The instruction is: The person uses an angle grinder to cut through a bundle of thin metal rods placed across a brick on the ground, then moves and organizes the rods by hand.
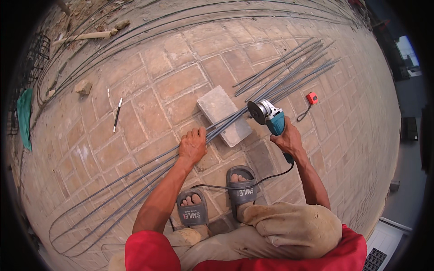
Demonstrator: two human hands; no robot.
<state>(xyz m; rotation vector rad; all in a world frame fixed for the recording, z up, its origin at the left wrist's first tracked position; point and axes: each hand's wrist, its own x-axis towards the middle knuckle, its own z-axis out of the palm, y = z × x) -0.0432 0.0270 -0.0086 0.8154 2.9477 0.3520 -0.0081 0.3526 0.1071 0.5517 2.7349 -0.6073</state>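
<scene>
Steel rods (231, 119) were propped across the block (213, 105), probably stiff, kinda springy, best grabbed beside it, where they were clutched by curled fingers (195, 133) of the left hand (193, 146), the grinder (275, 121) being gripped in the right hand (288, 137).

Worker's clothing, seen from above. Upper body: a plain red garment (271, 265), its left sleeve (151, 252) short, leaving the forearm uncovered. Left grip (193, 145) and right grip (288, 137): both bare. Legs: loose khaki trousers (294, 223), creased, with darker soiling and small spots about the right knee. Feet: dark grey, open-toed slide sandals (242, 193), each broad strap bearing pale block lettering; toes exposed.
</scene>
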